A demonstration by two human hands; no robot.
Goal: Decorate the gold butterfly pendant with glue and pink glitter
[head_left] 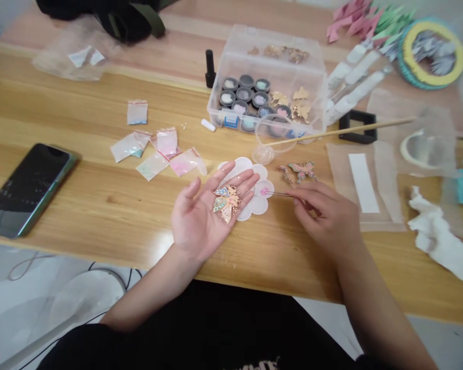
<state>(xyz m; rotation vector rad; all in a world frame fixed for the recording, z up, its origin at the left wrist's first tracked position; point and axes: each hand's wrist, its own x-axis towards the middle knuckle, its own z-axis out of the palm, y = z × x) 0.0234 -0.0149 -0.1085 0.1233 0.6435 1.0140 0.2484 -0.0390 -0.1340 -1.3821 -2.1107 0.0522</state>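
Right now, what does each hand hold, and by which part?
The left hand supports a winged ornament from beneath, on open palm and fingers. The right hand pinches a tweezer-like tool behind its slender tip.

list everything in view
table: one, brown, centre
butterflies: at least two, multicoloured, centre
tray: one, white, centre
tweezers: one, metallic, centre
phone: one, black, left
packets: about five, clear, left
box: one, clear, behind tray
pots: several, black, in box
ornaments: several, gold, in box
bottle: one, black, beside box
cap: one, white, beside box
cup: one, clear, centre
stick: one, tan, right
tubes: several, white, right
frame: one, black, right
rings: two, yellow/teal, right
scraps: many, pink/green, right
strip: one, white, right
tissue: one, white, right
sheets: several, clear, right
bag: one, black, left
left grip: one, bare, under butterfly
right grip: one, bare, holding tweezers
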